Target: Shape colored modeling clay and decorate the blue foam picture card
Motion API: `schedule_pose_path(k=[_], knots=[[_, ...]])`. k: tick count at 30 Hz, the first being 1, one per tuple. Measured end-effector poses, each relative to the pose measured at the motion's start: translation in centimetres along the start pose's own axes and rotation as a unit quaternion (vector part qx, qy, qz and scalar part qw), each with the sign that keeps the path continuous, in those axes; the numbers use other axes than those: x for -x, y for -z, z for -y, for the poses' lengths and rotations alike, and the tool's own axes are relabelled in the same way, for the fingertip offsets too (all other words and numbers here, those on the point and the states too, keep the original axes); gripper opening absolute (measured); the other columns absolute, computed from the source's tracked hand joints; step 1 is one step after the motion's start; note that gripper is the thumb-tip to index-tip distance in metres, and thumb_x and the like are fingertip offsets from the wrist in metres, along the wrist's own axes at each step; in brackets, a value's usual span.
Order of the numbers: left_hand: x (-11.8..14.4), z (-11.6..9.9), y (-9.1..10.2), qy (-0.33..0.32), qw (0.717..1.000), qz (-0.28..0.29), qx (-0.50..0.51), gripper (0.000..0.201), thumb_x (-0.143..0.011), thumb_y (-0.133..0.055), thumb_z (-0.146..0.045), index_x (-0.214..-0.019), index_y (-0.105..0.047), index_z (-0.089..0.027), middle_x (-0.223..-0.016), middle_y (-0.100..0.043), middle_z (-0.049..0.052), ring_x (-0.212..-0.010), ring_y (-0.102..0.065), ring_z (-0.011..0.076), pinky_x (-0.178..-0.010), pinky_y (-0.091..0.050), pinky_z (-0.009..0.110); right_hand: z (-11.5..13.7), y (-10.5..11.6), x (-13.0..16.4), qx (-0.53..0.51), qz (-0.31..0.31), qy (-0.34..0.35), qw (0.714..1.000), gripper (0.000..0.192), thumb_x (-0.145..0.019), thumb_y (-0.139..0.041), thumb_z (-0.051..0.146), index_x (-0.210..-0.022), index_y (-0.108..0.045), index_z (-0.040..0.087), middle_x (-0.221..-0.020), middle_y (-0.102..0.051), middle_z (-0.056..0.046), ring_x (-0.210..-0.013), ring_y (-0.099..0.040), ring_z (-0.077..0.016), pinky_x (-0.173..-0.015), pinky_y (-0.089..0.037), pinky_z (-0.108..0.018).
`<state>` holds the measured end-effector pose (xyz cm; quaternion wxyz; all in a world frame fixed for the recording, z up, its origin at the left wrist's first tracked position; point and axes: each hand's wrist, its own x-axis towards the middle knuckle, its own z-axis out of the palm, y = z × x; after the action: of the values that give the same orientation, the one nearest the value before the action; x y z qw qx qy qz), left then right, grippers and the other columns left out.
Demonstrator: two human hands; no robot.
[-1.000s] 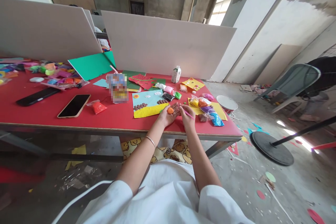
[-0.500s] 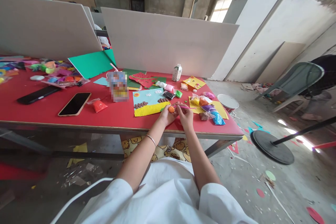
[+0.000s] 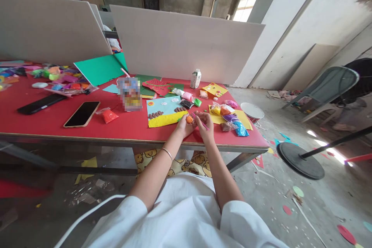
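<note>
Near the table's front edge, my left hand (image 3: 183,126) is closed around an orange ball of modelling clay (image 3: 189,119). Right beside it, my right hand (image 3: 205,124) grips a thin pink stick-like tool (image 3: 205,125), whose tip is close to the clay. Just beyond my hands lies a light blue and yellow clay picture (image 3: 162,112) with brown fence-like pieces, a sun and white clouds. A small green piece of clay shows by my left fingers. Bags of coloured clay (image 3: 229,118) rest on a yellow sheet to the right.
On the red table (image 3: 130,128) are a phone (image 3: 82,114), a dark oblong case (image 3: 42,104), a bag of red clay (image 3: 107,115) and a small white bottle (image 3: 195,79). A white board (image 3: 186,46) stands behind them. A bucket (image 3: 252,111) is beyond the right edge.
The pink tool has turned from pointing nearly level to the right to slanting down across my right hand. The orange clay stays in my left hand.
</note>
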<state>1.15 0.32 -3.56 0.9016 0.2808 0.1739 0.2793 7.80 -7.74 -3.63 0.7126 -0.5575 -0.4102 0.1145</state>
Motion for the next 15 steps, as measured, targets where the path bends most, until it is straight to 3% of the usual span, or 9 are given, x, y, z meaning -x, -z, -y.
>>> schedule_pose_path(k=[5, 11, 15], knots=[[-0.08, -0.03, -0.17, -0.001, 1.0, 0.003, 0.0, 0.024, -0.085, -0.044, -0.022, -0.092, -0.066, -0.014, -0.088, -0.07, 0.01, -0.086, -0.066, 0.0179, -0.082, -0.05, 0.028, -0.27, -0.08, -0.22, 0.003, 0.022, -0.01, 1.0, 0.028, -0.077, -0.064, 0.045, -0.084, -0.053, 0.02, -0.083, -0.063, -0.003, -0.073, -0.061, -0.016, -0.068, -0.052, -0.03], [-0.26, -0.05, -0.27, -0.003, 1.0, -0.004, -0.005, 0.024, -0.085, -0.045, -0.026, -0.093, -0.065, -0.014, -0.085, -0.07, 0.01, -0.092, -0.066, 0.0224, -0.084, -0.051, 0.034, -0.12, 0.01, -0.2, 0.02, 0.019, 0.016, 0.999, 0.024, -0.075, -0.065, 0.041, -0.082, -0.054, 0.021, -0.083, -0.063, -0.002, -0.071, -0.059, -0.0148, -0.067, -0.052, -0.029], [-0.14, 0.0, -0.1, -0.007, 1.0, 0.004, -0.005, 0.027, -0.085, -0.045, -0.027, -0.097, -0.065, -0.014, -0.092, -0.071, 0.011, -0.093, -0.066, 0.0208, -0.083, -0.052, 0.032, 0.51, 0.1, -0.03, 0.045, 0.018, 0.029, 0.998, 0.02, -0.077, -0.062, 0.04, -0.08, -0.061, 0.02, -0.082, -0.066, -0.004, -0.074, -0.061, -0.017, -0.068, -0.051, -0.03]])
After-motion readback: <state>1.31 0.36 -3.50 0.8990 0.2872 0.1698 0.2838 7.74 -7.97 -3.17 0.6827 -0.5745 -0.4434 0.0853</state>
